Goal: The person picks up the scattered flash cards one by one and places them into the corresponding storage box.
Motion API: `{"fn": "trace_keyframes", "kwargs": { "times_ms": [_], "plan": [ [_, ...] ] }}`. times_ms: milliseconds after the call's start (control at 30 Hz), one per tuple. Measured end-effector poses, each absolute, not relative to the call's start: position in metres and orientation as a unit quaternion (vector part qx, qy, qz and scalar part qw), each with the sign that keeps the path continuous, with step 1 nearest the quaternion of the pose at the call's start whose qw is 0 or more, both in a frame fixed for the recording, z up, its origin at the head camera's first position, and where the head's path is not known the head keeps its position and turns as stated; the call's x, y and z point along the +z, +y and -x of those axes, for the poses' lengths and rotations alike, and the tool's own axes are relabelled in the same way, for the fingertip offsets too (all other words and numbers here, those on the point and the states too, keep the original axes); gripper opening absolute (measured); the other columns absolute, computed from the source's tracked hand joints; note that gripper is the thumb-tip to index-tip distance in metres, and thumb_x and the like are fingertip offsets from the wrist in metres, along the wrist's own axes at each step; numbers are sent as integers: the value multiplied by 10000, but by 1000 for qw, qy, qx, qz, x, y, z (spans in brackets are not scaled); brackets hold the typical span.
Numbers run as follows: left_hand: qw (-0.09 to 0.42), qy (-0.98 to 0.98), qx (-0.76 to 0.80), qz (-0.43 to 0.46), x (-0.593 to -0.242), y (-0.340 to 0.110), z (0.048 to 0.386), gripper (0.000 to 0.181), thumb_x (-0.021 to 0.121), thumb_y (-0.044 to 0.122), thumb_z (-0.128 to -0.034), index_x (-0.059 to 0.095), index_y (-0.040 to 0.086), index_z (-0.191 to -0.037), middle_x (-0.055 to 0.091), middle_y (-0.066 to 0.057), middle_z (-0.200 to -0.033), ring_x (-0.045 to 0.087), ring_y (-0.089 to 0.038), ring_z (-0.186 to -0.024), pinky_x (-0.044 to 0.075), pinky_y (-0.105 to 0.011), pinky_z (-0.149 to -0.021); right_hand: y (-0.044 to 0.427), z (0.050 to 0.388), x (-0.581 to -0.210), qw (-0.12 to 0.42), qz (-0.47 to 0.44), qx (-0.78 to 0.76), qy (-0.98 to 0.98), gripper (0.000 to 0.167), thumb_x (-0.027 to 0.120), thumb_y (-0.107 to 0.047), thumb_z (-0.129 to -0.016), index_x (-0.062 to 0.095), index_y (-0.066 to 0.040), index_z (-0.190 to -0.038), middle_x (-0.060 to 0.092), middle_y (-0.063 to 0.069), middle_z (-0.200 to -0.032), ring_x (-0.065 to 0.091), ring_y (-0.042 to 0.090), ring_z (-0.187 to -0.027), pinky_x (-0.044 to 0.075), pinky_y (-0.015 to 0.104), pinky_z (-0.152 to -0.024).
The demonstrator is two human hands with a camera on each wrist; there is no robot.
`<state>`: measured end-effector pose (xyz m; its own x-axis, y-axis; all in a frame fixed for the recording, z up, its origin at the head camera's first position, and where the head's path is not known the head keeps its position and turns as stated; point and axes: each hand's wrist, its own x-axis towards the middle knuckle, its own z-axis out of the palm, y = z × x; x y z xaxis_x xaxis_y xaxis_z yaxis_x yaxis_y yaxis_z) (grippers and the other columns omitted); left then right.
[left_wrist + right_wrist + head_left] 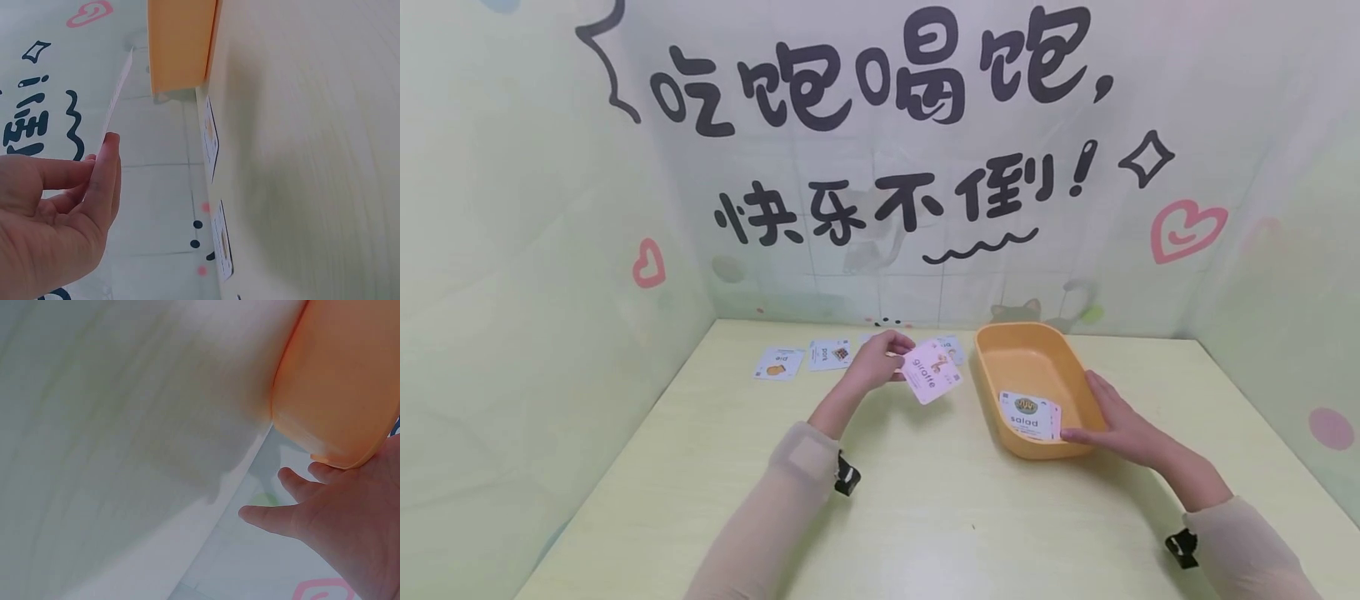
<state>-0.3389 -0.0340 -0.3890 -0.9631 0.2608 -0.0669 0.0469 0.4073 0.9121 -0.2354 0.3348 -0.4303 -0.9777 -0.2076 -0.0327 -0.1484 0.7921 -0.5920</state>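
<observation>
My left hand (880,362) pinches a pink card (931,372) marked "giraffe" by its edge, raised over the table left of the bin. The left wrist view shows that card (117,94) edge-on between thumb and fingers. At the right side of an orange plastic bin (1037,333), my right hand (1120,425) holds the rim, thumb over the edge and inside. In the right wrist view its fingers (269,519) spread straight beside the outer wall. Inside the bin's near end lies a "salad" card (1026,414), with pink-edged cards partly showing under it.
Along the table's back edge lie a "pie" card (778,364), a "pork" card (831,355) and further cards partly hidden behind my left hand and the giraffe card. Printed fabric walls (880,275) enclose the pale table (917,517) at the back and both sides.
</observation>
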Motion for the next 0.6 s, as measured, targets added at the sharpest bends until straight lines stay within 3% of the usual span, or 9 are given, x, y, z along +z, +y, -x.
{"fn": "trace_keyframes", "kwargs": {
  "times_ms": [600],
  "plan": [
    [123, 824, 542, -106, -397, 39, 324, 293, 531, -78, -922, 674, 14, -1160, 661, -151, -1195, 667, -195, -928, 621, -239, -730, 334, 235, -431, 41, 99, -306, 946, 1156, 732, -434, -836, -9, 93, -1551, 63, 384, -1591, 119, 597, -1437, 192, 781, -1112]
  ]
}}
